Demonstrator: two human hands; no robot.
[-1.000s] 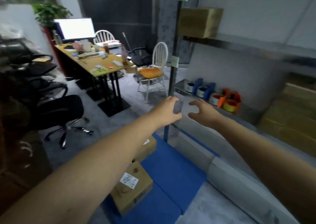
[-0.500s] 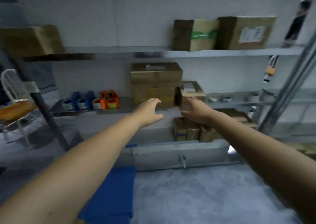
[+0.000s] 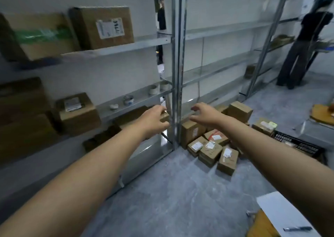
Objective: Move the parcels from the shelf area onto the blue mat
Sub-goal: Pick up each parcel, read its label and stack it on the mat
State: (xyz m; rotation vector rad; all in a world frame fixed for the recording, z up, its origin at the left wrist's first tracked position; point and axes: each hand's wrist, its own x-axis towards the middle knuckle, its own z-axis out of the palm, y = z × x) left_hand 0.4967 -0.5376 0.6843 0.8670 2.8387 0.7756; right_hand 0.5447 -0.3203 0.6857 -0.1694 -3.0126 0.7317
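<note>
Bare grey floor [image 3: 171,191] is stretching open at lower centre; parcels [image 3: 211,147] are lying heaped at centre right beside the shelf post [image 3: 178,74]. Left hand [image 3: 155,122] and right hand [image 3: 205,115] are hovering outstretched, fingers [image 3: 198,107] released.

I see a grey concrete floor [image 3: 171,191], a pale wall [image 3: 108,70] and metal shelving racks [image 3: 178,56] along it, under flat, dim light.

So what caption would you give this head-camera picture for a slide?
The left hand and right hand reach toward cardboard parcels piled on the floor beside a metal shelf post.
</note>
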